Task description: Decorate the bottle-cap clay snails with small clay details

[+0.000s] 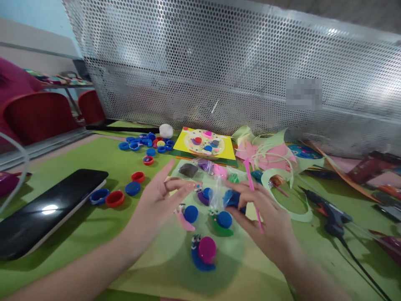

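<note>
My left hand (163, 194) is closed in a pinch at thumb and forefinger, with a tiny blue bit of clay (197, 185) at the tips. My right hand (266, 213) grips a clear plastic bag of blue modelling clay (231, 199); a pink plastic stick (250, 177) is tucked between its fingers. Between and below the hands are several clay snails with bottle-cap shells: a pink snail (186, 221), a green snail (224, 223), a blue snail (200, 257) with a magenta cap, and a purple snail (203, 196), partly hidden.
Loose bottle caps (133, 189) lie on the left, beside a black phone (53, 209). A yellow card (178, 146) with clay snails stands behind more bagged clay (188, 169). On the right are paper scraps (269, 154) and a corded glue gun (328, 213). A perforated metal panel (200, 62) rises behind.
</note>
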Available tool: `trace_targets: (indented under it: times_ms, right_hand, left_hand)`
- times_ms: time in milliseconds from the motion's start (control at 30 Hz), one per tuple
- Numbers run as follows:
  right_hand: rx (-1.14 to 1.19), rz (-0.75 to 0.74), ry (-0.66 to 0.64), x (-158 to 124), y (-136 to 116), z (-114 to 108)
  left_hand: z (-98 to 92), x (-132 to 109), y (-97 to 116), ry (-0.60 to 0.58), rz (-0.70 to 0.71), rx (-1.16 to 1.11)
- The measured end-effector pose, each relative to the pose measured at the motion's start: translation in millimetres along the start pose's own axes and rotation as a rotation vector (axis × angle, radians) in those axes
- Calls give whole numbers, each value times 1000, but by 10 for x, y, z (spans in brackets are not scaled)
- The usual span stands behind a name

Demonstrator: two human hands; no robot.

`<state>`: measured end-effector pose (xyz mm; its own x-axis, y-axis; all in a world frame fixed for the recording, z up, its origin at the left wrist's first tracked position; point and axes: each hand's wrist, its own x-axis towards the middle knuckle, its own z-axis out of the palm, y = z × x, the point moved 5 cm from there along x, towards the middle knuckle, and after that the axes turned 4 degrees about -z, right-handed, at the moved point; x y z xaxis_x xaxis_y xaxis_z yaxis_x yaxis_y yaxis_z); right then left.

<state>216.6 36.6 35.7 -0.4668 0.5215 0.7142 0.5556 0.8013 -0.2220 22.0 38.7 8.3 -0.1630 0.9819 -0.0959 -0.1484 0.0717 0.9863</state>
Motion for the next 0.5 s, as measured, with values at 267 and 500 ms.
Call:
trace_targets:
  times_ms: [267, 500]
  right_hand:
    - [-195, 334, -98, -1, 476, 34]
    - [-258, 410, -192, -77, 659, 156]
  left_hand:
    - [15, 13, 14, -15, 15, -109]
    - [37, -12, 38, -63, 40, -9]
